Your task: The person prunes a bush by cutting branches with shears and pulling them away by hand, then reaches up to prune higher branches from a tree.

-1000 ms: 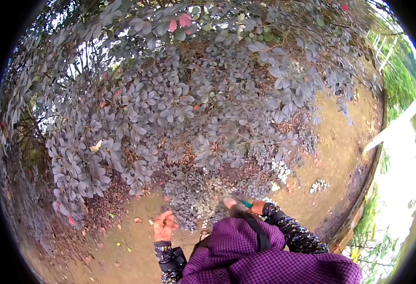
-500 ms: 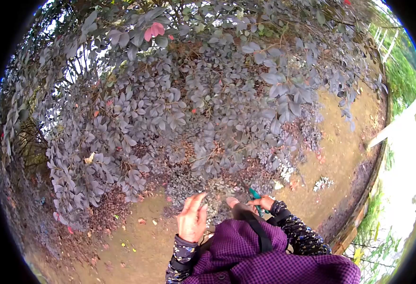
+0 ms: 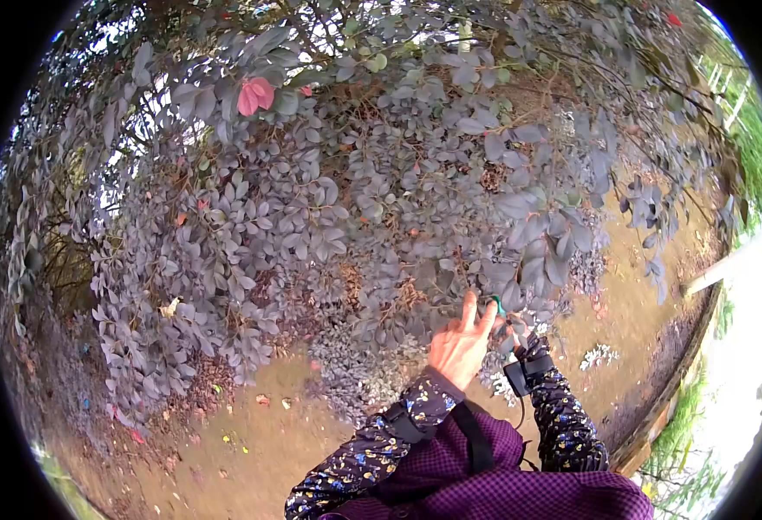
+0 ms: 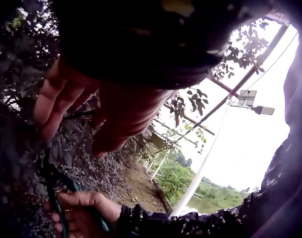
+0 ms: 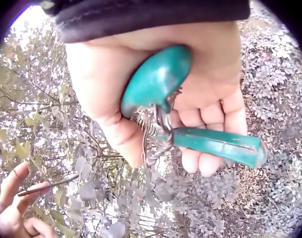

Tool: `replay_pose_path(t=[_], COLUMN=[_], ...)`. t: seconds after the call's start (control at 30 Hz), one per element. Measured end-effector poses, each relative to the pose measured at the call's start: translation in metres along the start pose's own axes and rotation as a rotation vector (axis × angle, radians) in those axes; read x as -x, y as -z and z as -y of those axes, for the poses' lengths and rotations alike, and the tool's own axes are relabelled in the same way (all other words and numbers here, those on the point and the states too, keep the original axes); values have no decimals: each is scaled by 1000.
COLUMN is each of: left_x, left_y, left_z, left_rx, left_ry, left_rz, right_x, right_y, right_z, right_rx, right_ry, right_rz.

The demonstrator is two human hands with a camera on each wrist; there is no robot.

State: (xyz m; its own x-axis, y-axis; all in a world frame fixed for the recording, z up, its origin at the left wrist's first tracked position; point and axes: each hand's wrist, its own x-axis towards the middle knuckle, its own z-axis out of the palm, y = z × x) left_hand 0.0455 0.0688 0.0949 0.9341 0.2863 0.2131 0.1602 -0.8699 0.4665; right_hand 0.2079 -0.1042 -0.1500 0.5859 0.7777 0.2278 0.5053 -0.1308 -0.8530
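Observation:
In the head view my left hand (image 3: 459, 351) reaches forward among the shrub's purple-grey leaves, its fingers extended. The left wrist view shows a thin twig (image 4: 80, 115) crossing between its fingers and thumb, whose tips stand apart. That twig also shows against the left hand's fingers (image 5: 36, 191) at the lower left of the right wrist view. My right hand (image 5: 205, 74) holds green-handled pruning shears (image 5: 158, 79), the handles spread and a coiled spring between them. Just below the left hand, the shears (image 4: 53, 198) point up into the foliage. Leaves partly cover the right hand in the head view.
The dense shrub (image 3: 312, 208) fills the front, with a pink flower (image 3: 255, 95) high up. Cut leafy sprigs (image 3: 364, 364) lie on the bare soil (image 3: 260, 425). A white pole (image 3: 728, 270) and a raised path edge (image 3: 671, 420) run along the right.
My left hand has moved from low on the left, rightward and up into the leaves. The right hand with the pruning shears has risen forward beside it, and the shrub looks nearer.

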Motion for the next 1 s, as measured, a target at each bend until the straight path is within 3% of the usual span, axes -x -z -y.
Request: replay_pose_path(t=[0.1, 0.2, 0.53, 1.0], left_x=[0, 3, 26, 34], left_y=[-8, -1, 9, 24], left_z=[11, 21, 45, 57], left_rx=[-91, -108, -42, 33], left_ry=[9, 31, 113, 161], left_rz=[-22, -10, -162, -245], right_x=[-24, -64, -124, -173], right_y=[14, 21, 16, -5], right_z=[17, 45, 76, 104], right_rx=[-442, -778, -894, -933], right_ry=[-328, -525, -586, -553], right_rz=[115, 231, 500, 515])
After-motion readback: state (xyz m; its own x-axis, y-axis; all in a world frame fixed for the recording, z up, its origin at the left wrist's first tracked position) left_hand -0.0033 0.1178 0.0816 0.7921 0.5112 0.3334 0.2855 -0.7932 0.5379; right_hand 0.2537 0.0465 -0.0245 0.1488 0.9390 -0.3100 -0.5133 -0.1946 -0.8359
